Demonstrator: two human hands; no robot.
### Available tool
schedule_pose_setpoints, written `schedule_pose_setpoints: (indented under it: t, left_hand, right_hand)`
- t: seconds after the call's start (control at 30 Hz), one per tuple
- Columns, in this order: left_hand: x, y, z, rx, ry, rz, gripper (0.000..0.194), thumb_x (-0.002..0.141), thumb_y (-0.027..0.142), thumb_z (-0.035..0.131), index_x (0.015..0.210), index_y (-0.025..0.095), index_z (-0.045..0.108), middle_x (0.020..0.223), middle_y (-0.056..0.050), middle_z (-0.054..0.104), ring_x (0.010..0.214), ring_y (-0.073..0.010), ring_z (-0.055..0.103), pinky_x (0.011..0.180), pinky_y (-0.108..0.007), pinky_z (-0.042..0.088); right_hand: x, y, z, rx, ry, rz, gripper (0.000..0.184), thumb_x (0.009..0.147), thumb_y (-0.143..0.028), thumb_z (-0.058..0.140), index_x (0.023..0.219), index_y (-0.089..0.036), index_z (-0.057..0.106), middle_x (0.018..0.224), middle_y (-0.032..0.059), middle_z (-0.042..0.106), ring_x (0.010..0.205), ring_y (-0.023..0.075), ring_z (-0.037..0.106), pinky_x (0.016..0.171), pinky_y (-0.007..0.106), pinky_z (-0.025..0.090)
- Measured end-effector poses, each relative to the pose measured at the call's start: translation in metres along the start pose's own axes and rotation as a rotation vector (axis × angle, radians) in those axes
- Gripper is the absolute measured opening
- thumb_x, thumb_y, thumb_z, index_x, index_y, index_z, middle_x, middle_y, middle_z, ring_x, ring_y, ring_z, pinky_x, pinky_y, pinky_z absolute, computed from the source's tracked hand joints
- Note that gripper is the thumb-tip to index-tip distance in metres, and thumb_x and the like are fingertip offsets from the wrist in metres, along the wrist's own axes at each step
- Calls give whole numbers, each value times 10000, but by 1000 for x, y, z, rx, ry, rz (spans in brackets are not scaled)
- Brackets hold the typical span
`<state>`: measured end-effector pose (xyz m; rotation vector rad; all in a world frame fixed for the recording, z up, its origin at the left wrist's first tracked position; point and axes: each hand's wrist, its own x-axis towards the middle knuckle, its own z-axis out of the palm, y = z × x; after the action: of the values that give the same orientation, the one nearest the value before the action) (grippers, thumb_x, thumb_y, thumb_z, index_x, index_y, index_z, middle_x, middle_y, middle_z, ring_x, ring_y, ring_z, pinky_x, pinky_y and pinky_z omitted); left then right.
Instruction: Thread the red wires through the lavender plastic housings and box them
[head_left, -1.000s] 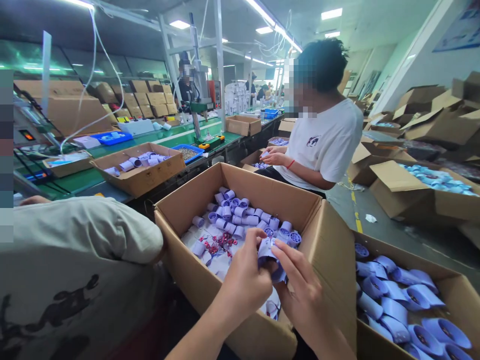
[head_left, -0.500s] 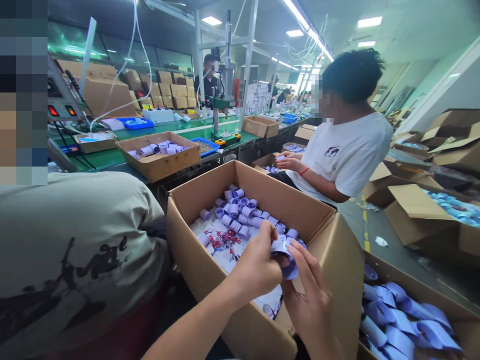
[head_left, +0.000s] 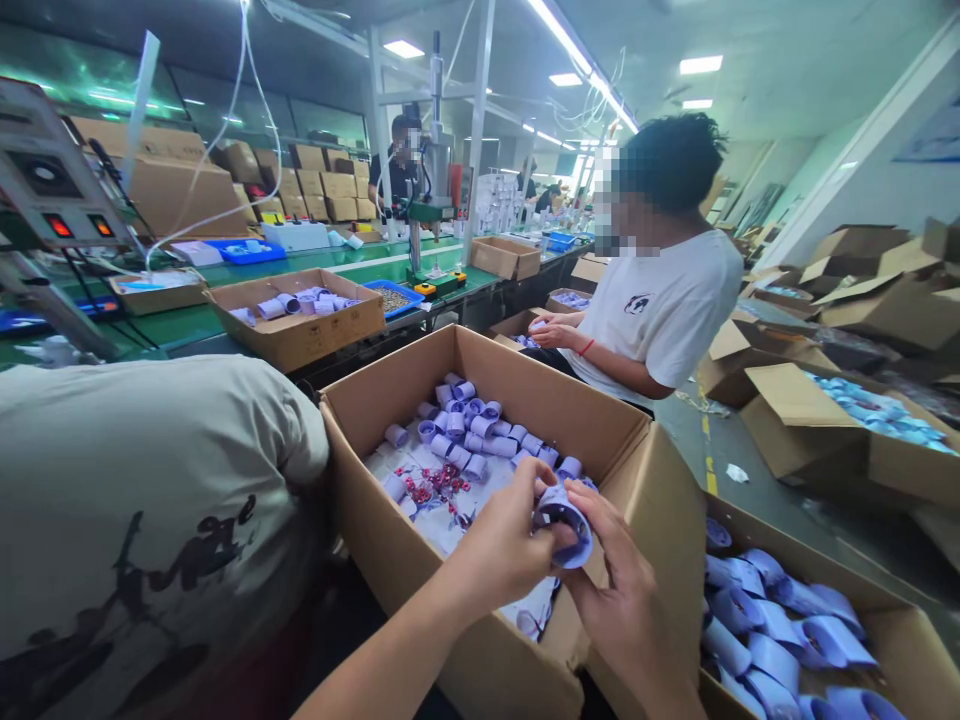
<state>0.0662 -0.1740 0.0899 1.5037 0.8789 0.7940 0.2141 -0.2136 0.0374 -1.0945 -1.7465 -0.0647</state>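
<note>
A short, hollow lilac plastic housing [head_left: 576, 548] is held between my two hands over the near right corner of a large cardboard box [head_left: 390, 560]. My left hand [head_left: 510, 530] pinches its left rim, the thumb reaching into the opening. My right hand [head_left: 619, 580] wraps its fingers over the top and right side. The open end faces me. Inside the box, many similar lilac housings [head_left: 465, 425] lie at the far side. Small red parts with wires [head_left: 435, 485] rest on a white sheet in the middle.
At lower right, another carton [head_left: 911, 640] holds larger lilac housings [head_left: 776, 625]. A person in a white shirt [head_left: 675, 300] sits beyond the box; another person's grey shirt [head_left: 150, 480] is close on my left. A green workbench [head_left: 315, 355] carries a press [head_left: 431, 200] and a shallow carton [head_left: 330, 335].
The housing has turned so its open end faces me more. My hands still grip it. The whole view has shifted slightly, moving the surroundings left.
</note>
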Motion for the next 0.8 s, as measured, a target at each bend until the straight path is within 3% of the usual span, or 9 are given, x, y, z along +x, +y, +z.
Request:
schedule_pose_setpoints:
  t: [0.17, 0.4, 0.8]
  left_hand:
    - [1, 3, -4, 124, 1, 8, 399, 637, 35, 573, 915, 237, 368, 749, 54, 524, 658, -113, 522, 541, -197, 366]
    - [0, 12, -11, 271, -52, -2, 352, 632, 72, 566, 847, 236, 341, 700, 63, 470, 660, -126, 461, 575, -233, 312]
    - [5, 11, -11, 370, -97, -78, 435, 571, 30, 604, 855, 236, 348, 663, 66, 480, 608, -122, 440, 519, -221, 259]
  right_hand:
    - [5, 0, -7, 11, -45, -121, 440, 869, -90, 571, 1290, -214, 534, 1183, 121, 668, 1129, 253, 632, 923, 413, 571]
    - [7, 2, -15, 40, -194, -175, 540, 844, -20, 506, 1351, -206, 491, 1259, 134, 636, 1215, 266, 575, 955, 459, 561]
    - [5, 3, -16, 85, -241, -197, 532, 830, -30, 495, 1337, -192, 507, 1230, 136, 658, 1190, 254, 597, 934, 424, 578]
